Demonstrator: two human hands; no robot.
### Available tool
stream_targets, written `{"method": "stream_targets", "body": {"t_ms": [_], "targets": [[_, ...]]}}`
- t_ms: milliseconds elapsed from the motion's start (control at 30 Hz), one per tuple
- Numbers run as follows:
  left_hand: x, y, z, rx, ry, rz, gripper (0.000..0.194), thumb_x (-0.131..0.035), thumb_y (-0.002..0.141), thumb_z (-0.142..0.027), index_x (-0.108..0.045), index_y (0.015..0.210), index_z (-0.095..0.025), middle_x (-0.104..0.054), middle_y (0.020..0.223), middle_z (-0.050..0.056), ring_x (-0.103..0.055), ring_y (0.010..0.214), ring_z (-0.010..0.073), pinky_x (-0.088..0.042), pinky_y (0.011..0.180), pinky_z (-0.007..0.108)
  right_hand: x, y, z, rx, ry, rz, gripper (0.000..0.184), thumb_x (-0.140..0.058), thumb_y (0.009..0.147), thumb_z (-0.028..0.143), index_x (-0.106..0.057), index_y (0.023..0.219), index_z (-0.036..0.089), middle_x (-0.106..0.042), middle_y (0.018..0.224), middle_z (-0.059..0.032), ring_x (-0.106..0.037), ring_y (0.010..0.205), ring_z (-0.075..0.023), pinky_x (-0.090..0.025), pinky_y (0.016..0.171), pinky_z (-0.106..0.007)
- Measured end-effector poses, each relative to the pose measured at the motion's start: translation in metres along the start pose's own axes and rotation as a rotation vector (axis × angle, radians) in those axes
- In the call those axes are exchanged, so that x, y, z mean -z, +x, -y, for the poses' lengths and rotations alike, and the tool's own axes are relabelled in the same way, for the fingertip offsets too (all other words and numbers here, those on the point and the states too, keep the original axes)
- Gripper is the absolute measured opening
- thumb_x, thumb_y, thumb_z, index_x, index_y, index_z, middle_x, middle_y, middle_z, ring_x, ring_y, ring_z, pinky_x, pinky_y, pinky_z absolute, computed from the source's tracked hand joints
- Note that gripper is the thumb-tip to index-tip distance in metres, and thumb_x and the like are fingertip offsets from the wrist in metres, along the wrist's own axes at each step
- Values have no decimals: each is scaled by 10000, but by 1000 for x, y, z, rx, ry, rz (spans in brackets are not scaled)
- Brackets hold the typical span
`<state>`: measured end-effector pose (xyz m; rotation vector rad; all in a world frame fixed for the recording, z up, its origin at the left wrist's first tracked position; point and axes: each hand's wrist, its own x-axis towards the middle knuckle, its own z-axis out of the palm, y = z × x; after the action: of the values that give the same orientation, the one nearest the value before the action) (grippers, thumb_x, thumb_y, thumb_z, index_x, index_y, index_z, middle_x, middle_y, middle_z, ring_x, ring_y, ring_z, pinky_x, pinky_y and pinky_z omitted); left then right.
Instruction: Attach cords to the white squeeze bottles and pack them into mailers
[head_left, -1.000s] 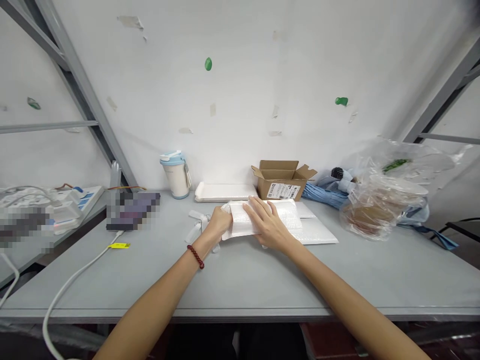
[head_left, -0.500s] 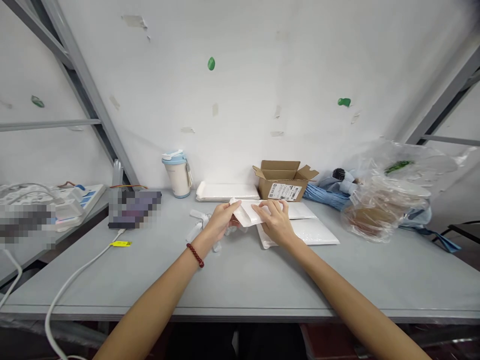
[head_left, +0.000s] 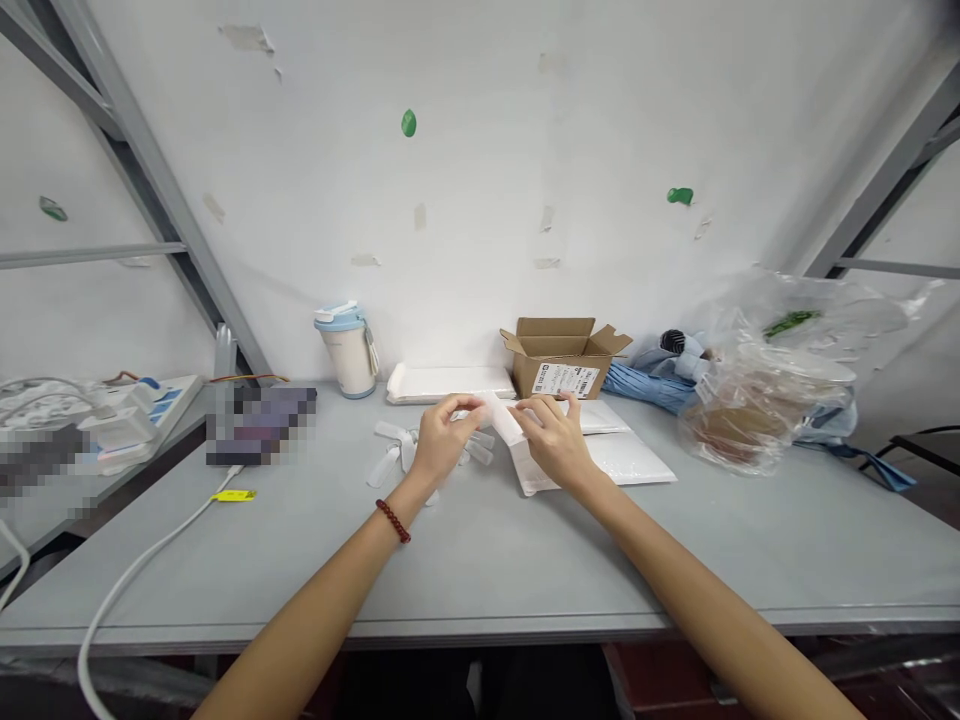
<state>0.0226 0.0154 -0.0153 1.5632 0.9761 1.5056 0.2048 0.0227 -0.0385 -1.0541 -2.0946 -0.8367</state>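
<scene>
My right hand (head_left: 553, 436) is closed on a white padded mailer (head_left: 507, 418), thumb and fingers near its upper part. To its left, my left hand (head_left: 444, 436), a dark red bead bracelet on the wrist, makes a pinch close to the mailer's left end. A blurred whitish bit shows at those fingertips; I cannot make out what it is. Beneath and around the left hand lie several small translucent flat pieces (head_left: 385, 466). Under the right hand rest more white padded mailers (head_left: 634, 462), overlapping on the table.
At the back stand an open cardboard box (head_left: 566, 378), a stack of white mailers (head_left: 450, 384) and a cream tumbler (head_left: 349, 360) with a blue lid. A clear plastic bag (head_left: 750, 420) and blue cloth (head_left: 649, 388) lie right; a cabled phone (head_left: 262, 428) lies left.
My left hand has shifted from holding the mailer's left corner to a pinch at its edge. The mailer's left end has tilted, and more translucent pieces show. The view has moved slightly.
</scene>
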Motion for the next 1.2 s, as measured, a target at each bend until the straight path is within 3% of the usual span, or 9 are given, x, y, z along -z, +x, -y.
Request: {"method": "stream_targets", "body": {"t_ms": [133, 233, 400, 633, 867, 1067, 1200], "targets": [[-4, -7, 3, -266, 272, 119, 217, -555, 755, -161, -653, 943, -211, -627, 1133, 83, -523, 1104, 232, -469, 861, 363, 4, 1, -4, -11, -11, -13, 377, -386, 829, -24, -618, 986, 228, -654, 950, -34, -550, 940, -168, -185, 968, -452], [-8, -11, 10, -312, 383, 149, 207, -531, 783, -150, -593, 969, -217, -631, 1121, 80, -532, 1104, 226, -406, 942, 401, 6, 3, -4, -8, -39, -60, 322, -406, 846, 6, -626, 939, 222, -657, 935, -37, -555, 959, -176, -143, 989, -484], [-13, -14, 17, -252, 352, 87, 98, -514, 831, -225, -428, 879, -230, -631, 1139, 83, -576, 1068, 208, -417, 882, 347, 9, 6, -3, 1, -82, -93, 308, -415, 852, 23, -620, 952, 230, -663, 947, -36, -554, 968, -183, -133, 999, -499], [-19, -9, 16, -129, 327, 70, 167, -510, 827, -251, -348, 793, -232, -653, 968, 65, -635, 862, 190, -447, 713, 294, 14, 8, -3, 21, -84, -124, 304, -399, 869, 26, -618, 915, 232, -676, 860, 5, -558, 936, -175, -104, 1003, -497], [-25, -4, 24, 38, 1, 107, 281, -562, 786, -306, -294, 752, -231, -591, 738, -25, -579, 642, 117, -489, 599, 251, 15, 13, 1, -26, -95, -120, 298, -358, 891, 40, -604, 850, 204, -666, 807, -9, -541, 873, -166, -124, 983, -467], [-29, -2, 25, 174, -105, 134, 286, -627, 725, -303, -356, 721, -211, -534, 604, -61, -567, 569, 111, -522, 585, 276, 6, 13, 0, -77, -143, -23, 311, -298, 907, 66, -586, 997, 142, -644, 817, -72, -515, 872, -200, -169, 964, -482], [-29, -4, 26, 227, -90, 206, 131, -616, 719, -244, -547, 794, -162, -631, 794, 23, -627, 769, 166, -537, 736, 355, -7, 9, -5, -155, -135, 43, 309, -327, 895, 61, -530, 1125, 95, -645, 897, -99, -512, 928, -216, -182, 963, -493]]}}
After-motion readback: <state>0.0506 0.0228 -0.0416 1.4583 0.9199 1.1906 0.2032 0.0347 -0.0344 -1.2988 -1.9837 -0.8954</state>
